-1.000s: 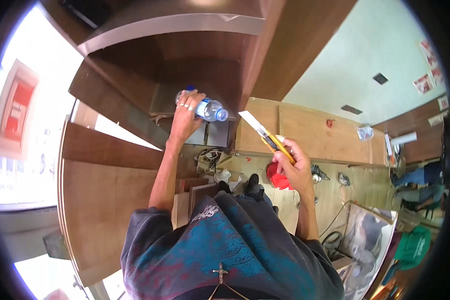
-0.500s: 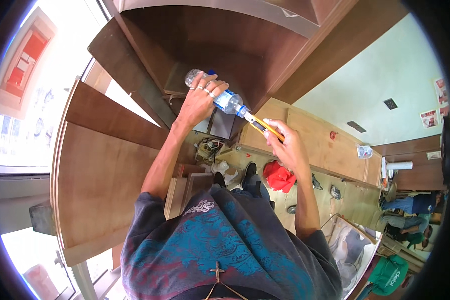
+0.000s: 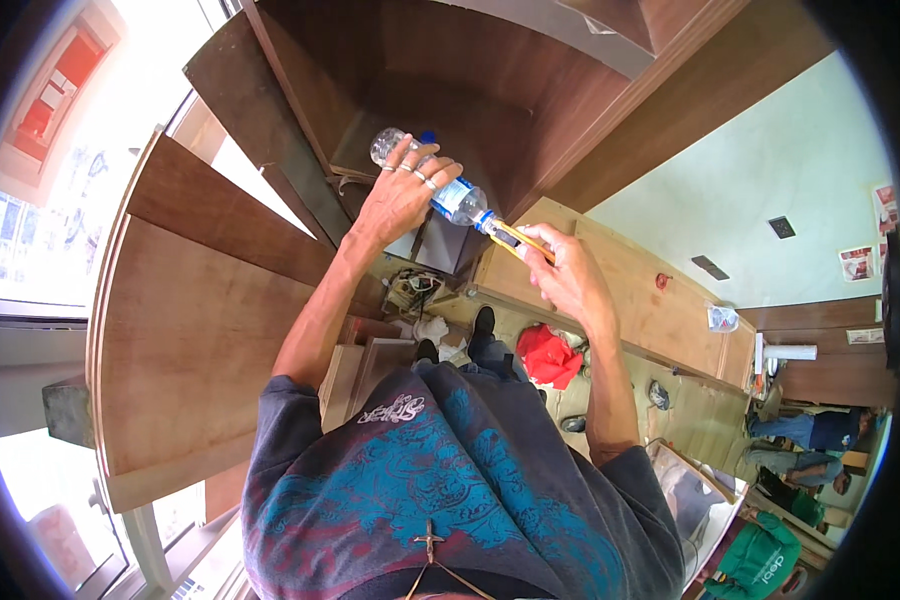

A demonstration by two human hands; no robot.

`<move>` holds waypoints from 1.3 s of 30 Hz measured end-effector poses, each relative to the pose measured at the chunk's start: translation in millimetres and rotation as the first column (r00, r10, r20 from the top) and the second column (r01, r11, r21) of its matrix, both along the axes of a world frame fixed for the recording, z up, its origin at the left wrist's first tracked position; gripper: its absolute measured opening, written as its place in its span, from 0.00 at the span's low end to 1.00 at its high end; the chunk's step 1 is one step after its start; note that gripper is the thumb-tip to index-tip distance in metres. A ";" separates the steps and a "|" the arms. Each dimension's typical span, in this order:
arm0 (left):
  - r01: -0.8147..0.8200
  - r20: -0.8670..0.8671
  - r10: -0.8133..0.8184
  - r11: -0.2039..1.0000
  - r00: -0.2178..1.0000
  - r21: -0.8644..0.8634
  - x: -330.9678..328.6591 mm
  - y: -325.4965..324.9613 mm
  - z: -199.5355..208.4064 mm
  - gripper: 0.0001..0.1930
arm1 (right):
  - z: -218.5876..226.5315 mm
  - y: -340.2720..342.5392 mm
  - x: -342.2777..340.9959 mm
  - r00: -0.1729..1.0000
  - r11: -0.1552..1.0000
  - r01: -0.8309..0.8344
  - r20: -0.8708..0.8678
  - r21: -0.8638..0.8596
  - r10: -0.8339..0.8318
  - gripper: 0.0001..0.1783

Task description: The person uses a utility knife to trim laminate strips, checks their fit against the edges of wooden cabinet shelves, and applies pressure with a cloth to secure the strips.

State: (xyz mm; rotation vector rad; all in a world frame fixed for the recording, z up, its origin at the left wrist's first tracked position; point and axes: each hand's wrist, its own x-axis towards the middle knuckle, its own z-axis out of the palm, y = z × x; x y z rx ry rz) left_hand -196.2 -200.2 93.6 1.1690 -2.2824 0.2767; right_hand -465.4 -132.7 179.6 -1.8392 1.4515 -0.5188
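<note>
1. Since the earliest frame, the yellow snap-off utility knife (image 3: 516,242) has moved from a spot apart from the clear plastic water bottle (image 3: 460,203) to its open mouth; the knife's front end now meets the blue-ringed neck.
2. Curled over the bottle's middle, the ringed left hand (image 3: 402,200) grips it with the back of the hand uppermost.
3. The bottle lies tilted under those fingers, base to the upper left, mouth toward the right hand (image 3: 573,280).
4. That hand pinches the knife's handle between thumb and fingers; how far the blade reaches inside, I cannot tell.
5. Both hands work before a brown wooden cabinet (image 3: 450,75), whose compartment stands open.
6. Below the right forearm's inner side, a crumpled red item (image 3: 548,358) rests on the floor (image 3: 630,415).
</note>
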 end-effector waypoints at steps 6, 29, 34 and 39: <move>-0.011 0.028 0.010 0.999 1.000 0.035 -3.0 -0.1 1.8 0.29 | -10.6 -7.9 -6.7 0.999 0.997 -0.007 0.043 0.074 0.003 0.14; -0.031 0.098 0.022 0.996 0.995 0.090 -10.1 -4.1 -20.7 0.27 | -44.4 -21.0 -17.0 0.982 0.943 -0.027 0.183 0.333 -0.036 0.18; -0.018 0.062 0.010 0.991 0.998 0.134 -5.3 -5.1 -27.3 0.27 | -51.4 -23.8 -13.9 0.978 0.934 -0.019 0.199 0.358 -0.057 0.18; -0.037 0.021 0.034 0.985 0.999 0.170 -5.6 -1.7 -32.4 0.26 | -43.5 -31.4 -16.9 0.988 0.923 -0.032 0.150 0.384 -0.028 0.18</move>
